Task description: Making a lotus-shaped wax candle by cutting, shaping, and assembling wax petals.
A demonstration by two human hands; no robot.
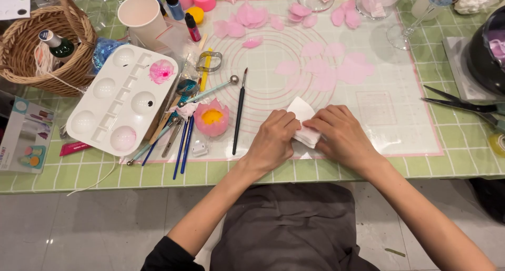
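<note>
Both hands are on a small white folded tissue point(305, 125) that lies on the near part of the white silicone mat point(400, 124), close to its front edge. The left hand point(273, 139) has its fingers curled and pressed on the left side of the tissue, and the right hand point(339, 134) covers the right side with fingers closed on it, so both hands grip the same piece. Just to the left of the left hand lies a thin black brush point(240, 110), and beside it stands a pink flower point(211, 118) with a yellow centre. Further left there is a white paint palette point(121, 100) with one pink well, and several blue tools point(184, 145) lie near it. Pale pink petals point(326, 71) are spread on the mat behind the hands. Black scissors point(463, 107) rest well apart on the right, on the green checked table point(463, 150). A wicker basket point(31, 45) stands in the far left corner.
</note>
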